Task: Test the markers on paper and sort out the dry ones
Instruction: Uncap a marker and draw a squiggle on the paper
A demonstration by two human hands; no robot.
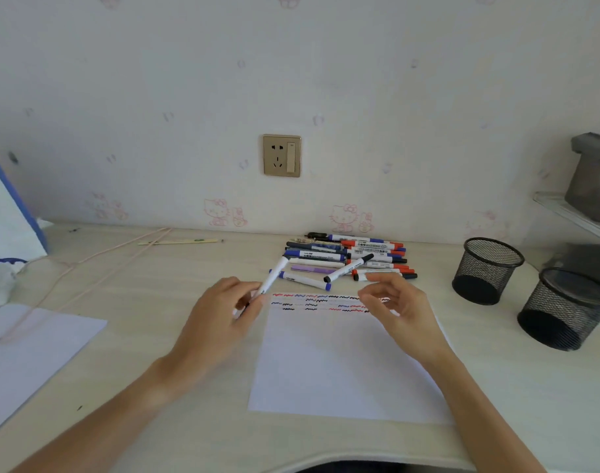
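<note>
Left hand (pixel 220 312) pinches a white marker (pixel 273 276) beside the test paper (pixel 343 363), right hand (pixel 394 302) relaxed, empty, probably poised to uncap it.

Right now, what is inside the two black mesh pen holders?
The far mesh holder and the near mesh holder show only dark mesh walls and dark bottoms; no marker sticks out of either. Their inner near walls are hidden behind the rims, so nothing there can be checked.

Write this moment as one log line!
left hand: holds marker | right hand: open, empty | paper: squiggles on top | pile: waiting
</note>
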